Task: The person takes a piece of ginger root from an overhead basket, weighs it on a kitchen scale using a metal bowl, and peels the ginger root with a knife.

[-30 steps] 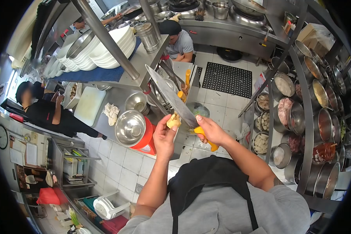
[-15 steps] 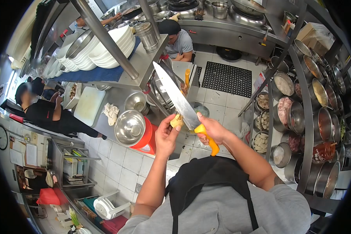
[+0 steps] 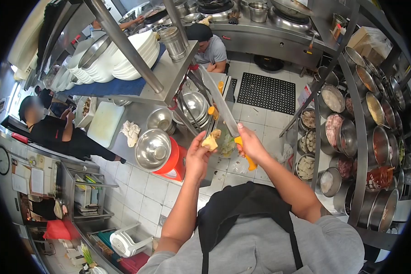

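My left hand [image 3: 196, 160] pinches a knobby, pale yellow piece of ginger [image 3: 211, 139] with brown skin at one end. In my right hand [image 3: 252, 145] is a large knife [image 3: 225, 112], gripped by its yellow handle with the thumb near the base of the blade. The long blade points up and away from me, tilted left, just right of the ginger. A steel bowl [image 3: 144, 151] stands left of my left hand, over a red bucket [image 3: 180, 157].
A steel shelf with stacked white dishes [image 3: 131, 59] rises ahead on the left. Beneath it are a cutting board [image 3: 106, 123] and steel bowls. A rack of filled pots [image 3: 333, 98] stands on the right. One co-worker [image 3: 212, 48] is ahead; another [image 3: 50, 130] stands left.
The ginger has turned in my left fingers and shows more of its pale side. My right hand has shifted slightly right and turned the knife, so the blade looks narrower.
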The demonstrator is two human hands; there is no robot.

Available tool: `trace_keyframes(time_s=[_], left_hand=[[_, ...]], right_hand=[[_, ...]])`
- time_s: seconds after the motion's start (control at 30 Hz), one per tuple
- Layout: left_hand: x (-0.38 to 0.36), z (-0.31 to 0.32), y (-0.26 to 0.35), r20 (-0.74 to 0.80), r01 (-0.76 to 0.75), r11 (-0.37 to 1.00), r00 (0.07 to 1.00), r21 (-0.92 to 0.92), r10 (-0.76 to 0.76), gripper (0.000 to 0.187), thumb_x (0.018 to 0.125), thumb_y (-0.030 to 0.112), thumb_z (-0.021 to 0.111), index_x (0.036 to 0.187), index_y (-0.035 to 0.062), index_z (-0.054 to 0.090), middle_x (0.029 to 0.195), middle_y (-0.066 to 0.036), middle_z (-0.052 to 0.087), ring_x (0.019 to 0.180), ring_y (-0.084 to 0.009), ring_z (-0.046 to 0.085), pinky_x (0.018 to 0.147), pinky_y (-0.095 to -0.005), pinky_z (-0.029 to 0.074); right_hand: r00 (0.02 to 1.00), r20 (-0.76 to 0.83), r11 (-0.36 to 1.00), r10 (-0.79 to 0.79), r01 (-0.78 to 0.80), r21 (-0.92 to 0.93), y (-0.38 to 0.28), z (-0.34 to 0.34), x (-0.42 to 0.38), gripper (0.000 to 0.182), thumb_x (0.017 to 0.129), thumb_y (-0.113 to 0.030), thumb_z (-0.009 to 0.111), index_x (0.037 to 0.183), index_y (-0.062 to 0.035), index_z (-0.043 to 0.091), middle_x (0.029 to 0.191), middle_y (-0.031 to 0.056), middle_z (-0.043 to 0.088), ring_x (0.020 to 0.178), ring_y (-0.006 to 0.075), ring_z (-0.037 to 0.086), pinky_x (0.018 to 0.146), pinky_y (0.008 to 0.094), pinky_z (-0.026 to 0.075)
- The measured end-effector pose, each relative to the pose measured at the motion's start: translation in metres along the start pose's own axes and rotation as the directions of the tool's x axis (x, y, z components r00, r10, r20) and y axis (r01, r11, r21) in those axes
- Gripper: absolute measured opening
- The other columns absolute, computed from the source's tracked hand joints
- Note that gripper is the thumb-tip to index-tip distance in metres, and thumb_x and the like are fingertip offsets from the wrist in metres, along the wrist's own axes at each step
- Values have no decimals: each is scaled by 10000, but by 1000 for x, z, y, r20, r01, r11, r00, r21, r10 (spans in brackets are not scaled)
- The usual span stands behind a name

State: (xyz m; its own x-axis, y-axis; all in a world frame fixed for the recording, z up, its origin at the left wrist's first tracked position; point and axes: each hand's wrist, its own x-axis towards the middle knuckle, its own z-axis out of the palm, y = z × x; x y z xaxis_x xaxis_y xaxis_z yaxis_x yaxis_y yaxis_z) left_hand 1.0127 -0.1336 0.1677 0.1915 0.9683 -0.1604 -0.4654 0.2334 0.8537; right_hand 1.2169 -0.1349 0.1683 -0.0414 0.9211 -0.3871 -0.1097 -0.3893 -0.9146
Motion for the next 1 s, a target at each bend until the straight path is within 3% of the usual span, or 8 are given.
trace_keyframes(time_s=[0.2,0.4,0.5,0.57,0.6,0.7,0.83,1.0], left_hand=[[4,-3,-2,92,190,950,981,-247,-172,447,916,18,465,1352,-72,425,1172,-160,588,1017,-266,638,890,-367,532],[-8,22,-2,-83,15,983,997,186,0,368,885,50,587,1233,-58,536,1092,-139,650,939,-186,644,829,-300,518],[-21,38,15,-98,22,845,995,535,36,339,839,75,650,1157,-35,607,1058,-128,684,912,-160,644,798,-306,506],[-18,25,-7,-74,-109,837,982,536,175,357,808,159,674,1094,-54,648,1015,-171,699,927,-226,656,838,-366,498],[-20,24,1,-108,30,768,993,640,51,396,821,196,654,1119,-64,638,1032,-178,697,960,-262,658,883,-380,491],[-14,25,-12,-83,-26,919,994,394,64,425,831,122,625,1206,-70,572,1141,-191,659,1090,-273,620,950,-358,455],[-17,14,1,-113,-45,838,986,544,127,444,867,162,637,1240,-56,537,1117,-173,654,1070,-240,616,943,-352,459],[-26,23,-12,-28,-144,748,977,648,212,529,916,202,646,1353,-30,458,1180,-142,611,1071,-197,592,925,-321,477]], right_hand=[[890,-53,818,-452,391,-422,14,8,-10,478,1013,-477,477,1181,-40,570,706,138,624,588,279,623,565,377,474],[735,38,606,-677,587,-537,12,12,-20,471,950,-451,604,1242,-82,584,797,177,681,736,379,683,621,433,520],[724,96,511,-684,568,-646,9,16,-28,520,923,-443,641,1298,-89,572,862,182,697,763,376,693,631,439,531],[742,118,516,-660,562,-646,10,19,-26,536,904,-423,668,1310,-85,577,931,191,703,789,378,696,654,436,542],[612,135,450,-779,697,-559,15,23,-18,533,898,-414,678,1298,-72,589,981,201,701,806,380,698,664,426,549],[600,166,401,-782,689,-604,20,21,-17,525,916,-427,651,1269,-41,605,972,202,702,791,382,696,659,410,548],[621,186,365,-761,647,-669,17,19,-21,506,931,-416,636,1258,-31,608,927,206,697,754,385,686,639,411,535],[779,18,576,-626,478,-664,21,6,-14,479,932,-385,647,1296,-78,585,870,200,689,741,365,687,636,404,530]])
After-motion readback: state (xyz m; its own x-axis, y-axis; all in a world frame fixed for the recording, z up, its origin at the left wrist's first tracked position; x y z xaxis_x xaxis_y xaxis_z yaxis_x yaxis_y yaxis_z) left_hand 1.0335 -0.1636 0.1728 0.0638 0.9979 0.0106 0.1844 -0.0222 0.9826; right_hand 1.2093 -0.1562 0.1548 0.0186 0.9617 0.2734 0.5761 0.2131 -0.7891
